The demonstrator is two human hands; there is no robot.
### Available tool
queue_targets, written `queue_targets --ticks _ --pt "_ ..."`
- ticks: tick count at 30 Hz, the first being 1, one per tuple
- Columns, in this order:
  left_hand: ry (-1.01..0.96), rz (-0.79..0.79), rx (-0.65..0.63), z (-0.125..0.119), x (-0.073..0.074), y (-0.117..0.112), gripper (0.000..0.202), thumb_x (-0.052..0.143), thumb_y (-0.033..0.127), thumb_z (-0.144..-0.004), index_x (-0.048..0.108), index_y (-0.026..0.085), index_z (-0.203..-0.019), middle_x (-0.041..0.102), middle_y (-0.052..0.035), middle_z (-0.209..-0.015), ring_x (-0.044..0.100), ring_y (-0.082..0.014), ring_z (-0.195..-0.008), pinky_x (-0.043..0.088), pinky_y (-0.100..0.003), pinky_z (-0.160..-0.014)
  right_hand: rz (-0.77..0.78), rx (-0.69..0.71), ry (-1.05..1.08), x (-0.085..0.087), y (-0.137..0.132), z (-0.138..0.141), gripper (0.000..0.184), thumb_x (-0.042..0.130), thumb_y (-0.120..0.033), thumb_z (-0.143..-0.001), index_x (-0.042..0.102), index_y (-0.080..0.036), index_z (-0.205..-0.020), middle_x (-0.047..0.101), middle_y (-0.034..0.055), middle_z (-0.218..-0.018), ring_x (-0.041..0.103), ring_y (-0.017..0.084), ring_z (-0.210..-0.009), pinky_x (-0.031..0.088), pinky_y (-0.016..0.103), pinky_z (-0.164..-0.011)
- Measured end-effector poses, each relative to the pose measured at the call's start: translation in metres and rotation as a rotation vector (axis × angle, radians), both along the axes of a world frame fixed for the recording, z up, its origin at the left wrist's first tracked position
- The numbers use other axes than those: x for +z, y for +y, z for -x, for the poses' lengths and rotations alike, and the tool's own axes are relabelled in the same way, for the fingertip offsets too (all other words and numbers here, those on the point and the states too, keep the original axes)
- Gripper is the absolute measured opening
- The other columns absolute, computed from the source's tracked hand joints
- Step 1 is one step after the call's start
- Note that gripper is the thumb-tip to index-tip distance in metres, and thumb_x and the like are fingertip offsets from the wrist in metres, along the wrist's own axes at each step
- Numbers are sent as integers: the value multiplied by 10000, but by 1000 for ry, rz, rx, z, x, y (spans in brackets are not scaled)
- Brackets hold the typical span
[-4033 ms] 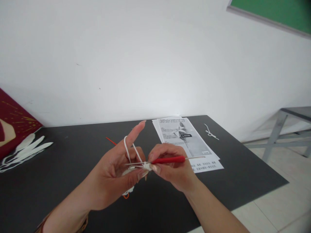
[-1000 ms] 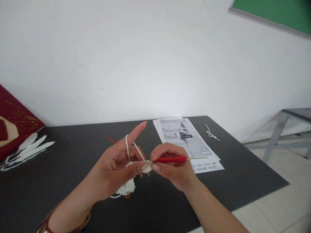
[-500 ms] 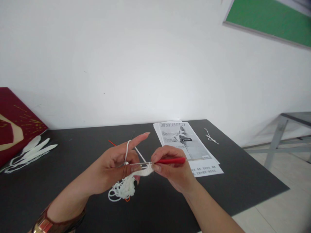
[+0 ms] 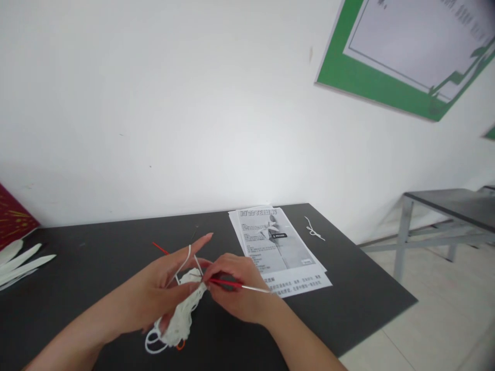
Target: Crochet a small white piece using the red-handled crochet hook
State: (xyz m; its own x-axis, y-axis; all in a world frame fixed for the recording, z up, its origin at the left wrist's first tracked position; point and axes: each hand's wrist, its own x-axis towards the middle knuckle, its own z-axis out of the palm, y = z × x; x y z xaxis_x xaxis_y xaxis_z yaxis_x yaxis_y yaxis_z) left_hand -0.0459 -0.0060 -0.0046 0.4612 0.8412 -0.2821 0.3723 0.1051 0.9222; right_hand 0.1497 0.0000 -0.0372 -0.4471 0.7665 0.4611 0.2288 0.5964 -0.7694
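Observation:
A red-handled crochet hook (image 4: 228,283) lies in the grip of my right hand (image 4: 242,291), its silver back end pointing right. The hook's tip is at the white crocheted piece, hard to make out between the fingers. My left hand (image 4: 166,288) pinches the white crochet work (image 4: 199,290) between thumb and fingers. Its index finger is stretched out, with a strand of white yarn (image 4: 189,252) looped over it and running down to the hook. Below and behind the left thumb hangs a bundle of white yarn (image 4: 180,324), loose loops at its bottom.
Printed sheets (image 4: 282,247) lie on the black table (image 4: 336,314) beyond my right hand. A short knotted white cord (image 4: 314,232) rests right of them. White petal-shaped pieces (image 4: 23,263) sit far left by a dark red board (image 4: 15,219). Behind my left hand shows a thin red stick (image 4: 159,248).
The view has turned right and up, so the hands appear lower and further left. Both hands have drawn closer together, and the hook has tilted, its back end now lower.

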Motion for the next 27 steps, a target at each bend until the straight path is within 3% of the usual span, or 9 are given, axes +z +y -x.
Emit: queue_targets --ticks 3,6,12,16,22,27 --pt "-92 25 23 -18 -5 -5 901 557 267 -846 -64 446 -1474 514 -113 -1322 654 -135 -534 436 -204 -355 -21 -44 -3 -3 1 1 152 621 -79 -741 704 -179 -819 690 27 -775 638 134 -713 476 223 -674" --pt "-182 -27 101 -25 -13 -5 958 572 183 -801 -62 364 -1496 627 -74 -1087 666 -199 -744 465 -211 -446 16 -86 17 -3 1 1 147 624 -100 -751 706 -205 -813 689 15 -774 638 134 -695 475 228 -648" --pt "-247 -79 100 -17 -14 0 949 629 201 -781 31 316 -1509 642 32 -723 576 -160 -631 446 -259 -557 237 -36 163 -2 0 3 122 642 -111 -726 714 -203 -762 683 4 -722 609 136 -645 453 235 -588" --pt "-180 -114 105 -16 -7 0 889 629 291 -821 66 294 -1509 655 24 -711 630 -184 -651 452 -264 -551 408 -5 303 -1 1 2 51 715 -191 -709 720 -194 -760 658 -1 -699 586 130 -628 447 237 -574" --pt "-178 -83 161 -20 1 -3 891 656 347 -813 91 311 -1500 590 56 -665 645 -180 -553 428 -227 -421 435 -20 367 2 2 -1 63 756 -185 -686 725 -190 -740 667 -5 -695 577 121 -616 439 232 -579" --pt "-410 -47 118 -19 2 -5 912 704 290 -789 131 312 -1499 583 49 -657 602 -147 -577 489 -236 -488 590 84 569 -2 2 -2 141 813 -201 -649 718 -181 -750 688 -8 -694 630 124 -627 484 239 -619"
